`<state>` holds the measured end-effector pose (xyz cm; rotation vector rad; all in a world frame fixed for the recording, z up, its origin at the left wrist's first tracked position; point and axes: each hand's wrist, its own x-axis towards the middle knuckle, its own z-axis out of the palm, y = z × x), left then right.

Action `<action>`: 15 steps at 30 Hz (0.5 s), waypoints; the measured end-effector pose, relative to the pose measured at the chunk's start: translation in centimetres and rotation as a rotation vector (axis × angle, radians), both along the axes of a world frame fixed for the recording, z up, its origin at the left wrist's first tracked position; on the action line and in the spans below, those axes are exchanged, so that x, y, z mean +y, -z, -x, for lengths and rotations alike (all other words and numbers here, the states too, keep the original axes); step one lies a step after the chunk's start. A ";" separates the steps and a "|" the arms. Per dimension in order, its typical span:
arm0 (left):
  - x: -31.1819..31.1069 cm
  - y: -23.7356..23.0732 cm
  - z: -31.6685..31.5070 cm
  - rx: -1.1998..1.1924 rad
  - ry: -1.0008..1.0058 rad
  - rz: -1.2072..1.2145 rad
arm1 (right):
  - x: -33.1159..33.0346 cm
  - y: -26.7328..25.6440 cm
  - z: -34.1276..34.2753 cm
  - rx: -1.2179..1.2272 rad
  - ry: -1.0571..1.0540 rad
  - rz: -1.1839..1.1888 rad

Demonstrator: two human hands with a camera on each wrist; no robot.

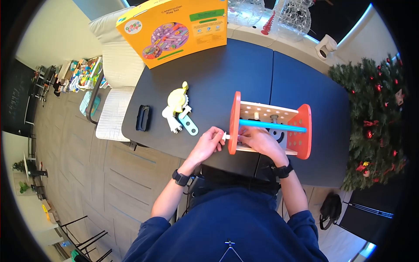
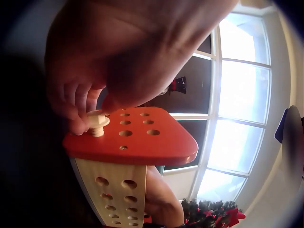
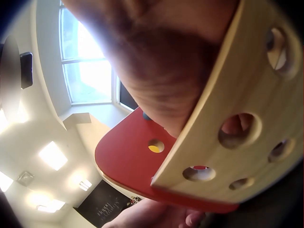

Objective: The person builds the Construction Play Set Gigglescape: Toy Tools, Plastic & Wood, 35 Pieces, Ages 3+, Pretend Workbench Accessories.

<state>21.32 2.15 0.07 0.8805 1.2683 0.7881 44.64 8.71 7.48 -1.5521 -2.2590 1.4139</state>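
A toy wooden toolbox with red end panels (image 1: 234, 113), pale perforated side boards (image 2: 111, 190) and a blue rod handle (image 1: 275, 126) stands on the dark table. At its left end panel my left hand (image 1: 207, 145) pinches the head of a pale toy bolt (image 2: 97, 121). The bolt's threaded shank points into the red panel's top face in the left wrist view. My right hand (image 1: 262, 140) reaches inside the toolbox, under the blue rod, with its fingertips close behind that same panel. The side board partly hides those fingers, and I cannot tell whether they hold anything.
Left of the toolbox lie yellow, white and light-blue toy pieces (image 1: 178, 102) and a black tray-like holder (image 1: 142, 118). An orange play-set box (image 1: 174, 32) stands at the back. A white chair (image 1: 115, 96) is at the left, a decorated Christmas tree (image 1: 371, 126) at the right.
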 end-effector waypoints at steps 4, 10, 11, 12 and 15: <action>-0.2 -0.7 1.1 -0.028 0.030 -0.004 | 0.0 0.5 0.4 0.073 0.003 -0.008; -0.7 -1.4 1.5 -0.051 0.034 -0.088 | 0.3 1.8 0.3 0.106 -0.048 -0.029; -0.7 -1.2 1.5 -0.078 0.019 -0.101 | 0.4 1.8 0.4 0.119 -0.047 -0.033; -0.8 -0.7 1.6 -0.107 0.004 -0.112 | 0.4 1.6 0.3 0.116 -0.044 -0.023; -0.9 -1.7 1.4 -0.175 -0.102 -0.017 | 0.2 0.7 0.4 0.101 -0.035 0.002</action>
